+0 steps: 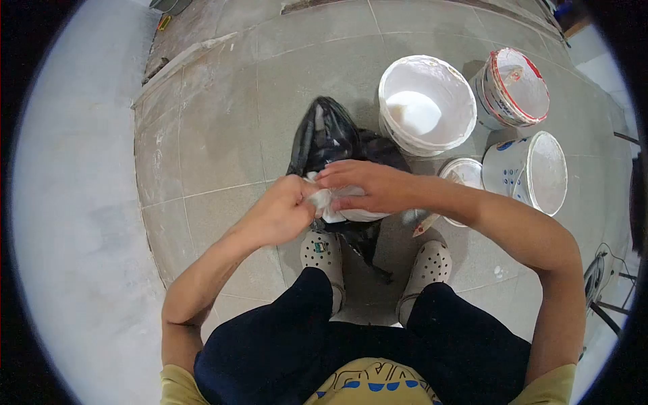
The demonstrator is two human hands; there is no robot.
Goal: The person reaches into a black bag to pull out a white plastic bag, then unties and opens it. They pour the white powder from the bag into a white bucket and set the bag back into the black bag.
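A crumpled white plastic bag [364,214] sits low on the floor between my feet, partly inside a black plastic bag [326,135]. My left hand [287,210] is closed around the gathered top of the white bag. My right hand [364,185] comes across from the right, with its fingers over the white bag and its thumb below, so that a bunch of the plastic lies between them. What the white bag contains is hidden. Loose black plastic spreads beneath both hands and trails toward my shoes.
Beyond my right arm stand a white bucket [466,101] with white material inside and a red-rimmed bucket [496,88]. Another bucket [503,165] lies tipped over beside a round white lid [466,169]. A white wall [74,202] rises on the left; cables [594,277] lie at right.
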